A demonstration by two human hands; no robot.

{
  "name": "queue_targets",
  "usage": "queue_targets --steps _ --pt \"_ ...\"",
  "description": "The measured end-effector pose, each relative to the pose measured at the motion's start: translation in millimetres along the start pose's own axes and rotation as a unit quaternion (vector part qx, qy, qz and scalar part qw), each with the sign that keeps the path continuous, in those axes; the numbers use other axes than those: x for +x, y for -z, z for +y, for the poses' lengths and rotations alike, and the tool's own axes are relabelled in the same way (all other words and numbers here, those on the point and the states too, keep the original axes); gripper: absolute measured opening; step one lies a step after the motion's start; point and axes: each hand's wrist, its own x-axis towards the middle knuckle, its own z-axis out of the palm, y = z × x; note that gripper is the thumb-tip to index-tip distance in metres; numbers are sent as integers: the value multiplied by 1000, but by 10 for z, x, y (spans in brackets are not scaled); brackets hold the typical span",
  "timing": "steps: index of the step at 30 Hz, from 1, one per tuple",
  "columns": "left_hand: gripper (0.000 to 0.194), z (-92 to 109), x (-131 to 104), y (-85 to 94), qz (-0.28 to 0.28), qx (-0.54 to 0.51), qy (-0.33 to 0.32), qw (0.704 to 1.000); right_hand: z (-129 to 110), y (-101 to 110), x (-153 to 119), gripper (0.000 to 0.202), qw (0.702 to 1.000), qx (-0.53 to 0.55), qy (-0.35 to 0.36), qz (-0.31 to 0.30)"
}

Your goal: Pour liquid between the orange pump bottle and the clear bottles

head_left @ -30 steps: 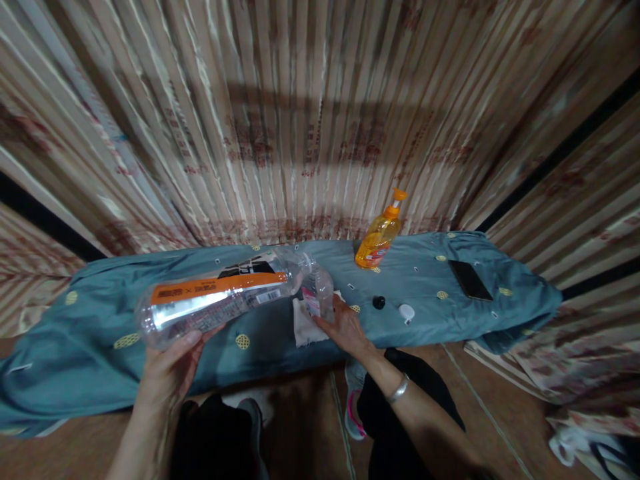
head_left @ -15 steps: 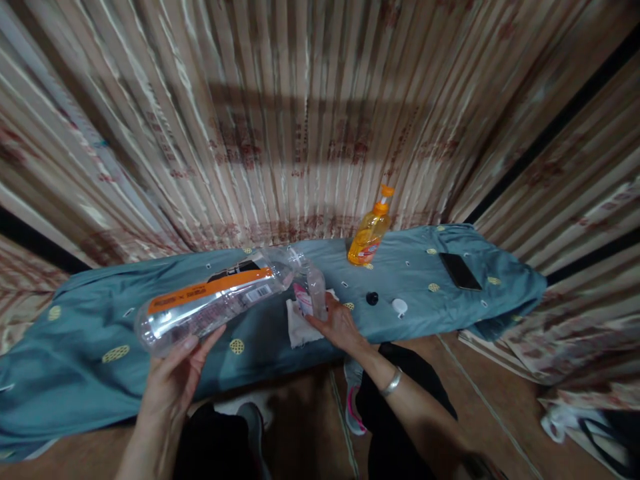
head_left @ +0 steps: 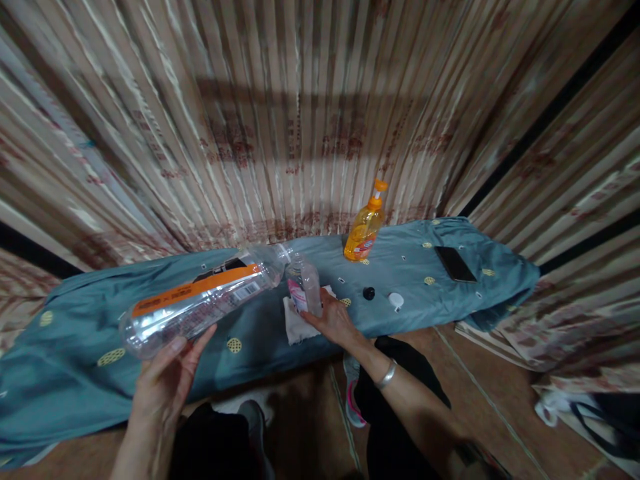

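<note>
My left hand (head_left: 173, 367) is closed around the lower part of a large clear plastic bottle (head_left: 200, 303) with an orange and silver label. The bottle lies tilted, its neck pointing right and slightly up. My right hand (head_left: 336, 319) grips a smaller clear bottle (head_left: 306, 287) with a pink label, which stands over a white cloth (head_left: 296, 327). The two bottle mouths meet or nearly touch; whether liquid passes between them I cannot tell. To the right lie a black cap (head_left: 369, 293) and a white cap (head_left: 396, 301).
Behind the caps stands an orange pump bottle (head_left: 364, 232) of yellow liquid. A dark phone (head_left: 455, 263) lies farther right on the blue-green cloth-covered bench (head_left: 415, 320). A patterned curtain (head_left: 300, 133) hangs behind it. My legs and shoes are below the front edge.
The large bottle has shifted slightly left and its base is a little lower in view. The whole scene has drifted a bit left. Both hands keep their grips.
</note>
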Motion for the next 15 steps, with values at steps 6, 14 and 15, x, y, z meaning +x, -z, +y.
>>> queue_targets --steps 6,14,15 --pt "63 10 -1 -2 3 -3 8 1000 -74 35 12 41 1000 -4 -5 -5" --pt "61 6 -11 9 7 1 -3 1000 -63 14 19 42 1000 -16 3 1" --pt "61 5 -8 13 8 2 -4 1000 -57 6 18 42 1000 -17 2 3"
